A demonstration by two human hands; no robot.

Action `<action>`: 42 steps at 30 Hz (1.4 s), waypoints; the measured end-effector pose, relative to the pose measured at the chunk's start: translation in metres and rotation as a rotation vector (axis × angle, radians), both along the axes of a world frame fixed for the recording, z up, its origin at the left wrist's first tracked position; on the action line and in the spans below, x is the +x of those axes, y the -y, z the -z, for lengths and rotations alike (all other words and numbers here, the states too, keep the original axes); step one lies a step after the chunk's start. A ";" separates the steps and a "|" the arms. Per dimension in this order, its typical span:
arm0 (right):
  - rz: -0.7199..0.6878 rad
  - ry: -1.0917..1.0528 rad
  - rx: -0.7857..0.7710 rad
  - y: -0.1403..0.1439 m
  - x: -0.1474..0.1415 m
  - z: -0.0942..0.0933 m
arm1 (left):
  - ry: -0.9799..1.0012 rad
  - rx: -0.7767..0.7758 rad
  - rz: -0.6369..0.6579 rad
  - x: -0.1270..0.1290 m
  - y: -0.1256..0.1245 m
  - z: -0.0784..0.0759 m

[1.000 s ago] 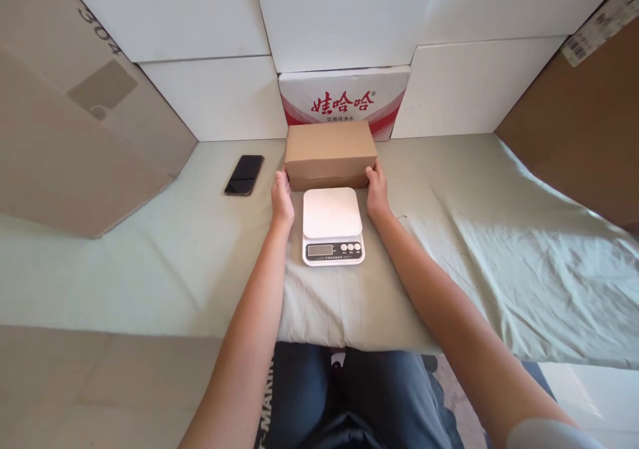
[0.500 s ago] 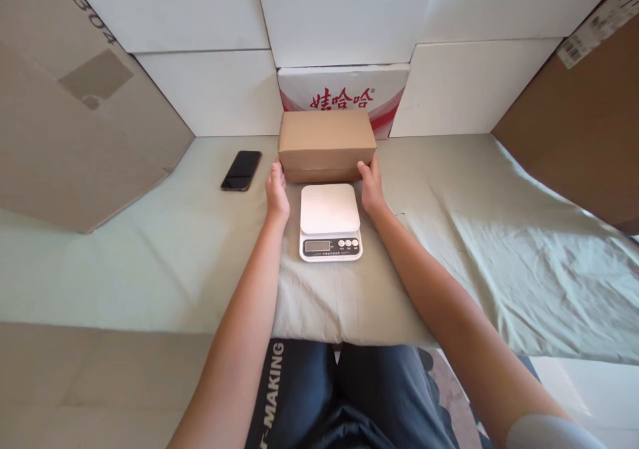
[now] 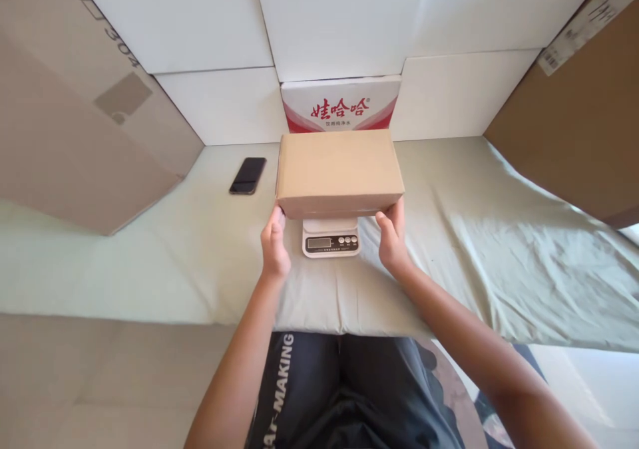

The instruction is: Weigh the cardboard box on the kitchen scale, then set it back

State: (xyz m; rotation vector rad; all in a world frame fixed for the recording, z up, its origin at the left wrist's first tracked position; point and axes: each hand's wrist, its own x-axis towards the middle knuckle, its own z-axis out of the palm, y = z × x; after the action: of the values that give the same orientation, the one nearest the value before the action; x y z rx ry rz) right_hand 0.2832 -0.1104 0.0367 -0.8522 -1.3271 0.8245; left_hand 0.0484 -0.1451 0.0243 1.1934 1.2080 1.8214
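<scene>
A closed brown cardboard box [image 3: 340, 166] is held between my two hands over a white kitchen scale [image 3: 331, 243]. My left hand [image 3: 275, 243] grips the box at its near left corner, fingers partly hidden beneath it. At the near right corner my right hand [image 3: 393, 236] is closed on it, thumb at the front. The box covers most of the weighing plate; the dark panel with its display and round buttons stays visible. Whether the box touches the plate I cannot tell.
A black smartphone [image 3: 247, 175] lies left of the box on the pale green cloth [image 3: 200, 256]. Behind stands a white carton with red lettering [image 3: 341, 103] among white panels [image 3: 219, 106]. Large cardboard boxes flank the surface, one on the left [image 3: 94, 136] and one on the right [image 3: 574, 123].
Both hands have brought the box up and toward me, from behind the scale to over its plate. The camera view has shifted slightly.
</scene>
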 end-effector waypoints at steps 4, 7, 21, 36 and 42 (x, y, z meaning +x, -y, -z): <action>-0.005 0.013 0.010 0.004 -0.004 0.008 | 0.002 0.006 -0.083 0.006 0.005 0.009; 0.004 0.010 -0.016 0.005 -0.005 0.005 | 0.011 -0.010 -0.099 0.007 0.006 0.014; 0.005 -0.059 -0.098 0.009 -0.007 0.007 | -0.011 -0.046 -0.123 0.004 0.005 0.019; -0.003 0.017 -0.082 0.002 -0.003 0.011 | -0.029 -0.045 -0.125 0.007 0.008 0.011; 0.002 -0.025 -0.091 0.000 -0.002 0.009 | -0.015 -0.042 -0.120 0.007 0.007 0.010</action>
State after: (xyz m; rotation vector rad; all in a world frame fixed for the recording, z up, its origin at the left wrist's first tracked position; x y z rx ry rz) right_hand 0.2809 -0.1100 0.0282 -0.9119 -1.2740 0.8969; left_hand 0.0549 -0.1520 0.0138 1.1351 1.3459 1.8667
